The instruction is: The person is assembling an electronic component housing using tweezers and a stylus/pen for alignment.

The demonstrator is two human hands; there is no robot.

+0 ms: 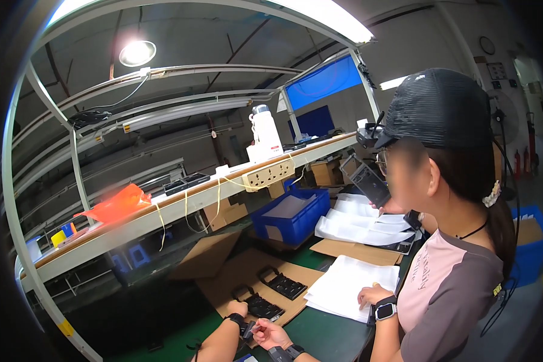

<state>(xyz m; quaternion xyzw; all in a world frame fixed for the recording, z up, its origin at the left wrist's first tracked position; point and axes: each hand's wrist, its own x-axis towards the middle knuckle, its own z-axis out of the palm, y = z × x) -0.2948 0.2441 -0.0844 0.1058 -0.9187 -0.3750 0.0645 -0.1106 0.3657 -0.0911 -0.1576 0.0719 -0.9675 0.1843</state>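
My left hand (238, 308) reaches to the near edge of a black plastic frame-like part (262, 306) lying on brown cardboard (223, 286); its fingers are mostly hidden. Close beside my left wrist, my right hand (271, 334) has its thumb and fingers pinched together. What they hold, if anything, is too small to make out; a black wrist device (247, 330) on my left arm is right by the fingertips. A second black part (286, 283) of the same kind lies farther up the cardboard.
To my right, a co-worker rests one hand (375, 295) on white sheets (344, 283) and holds up a black frame (369, 184) with the other. A blue crate (292, 216) stands behind. Overhead, a shelf carries a power strip (268, 175), a white bottle (264, 130) and an orange bag (117, 204).
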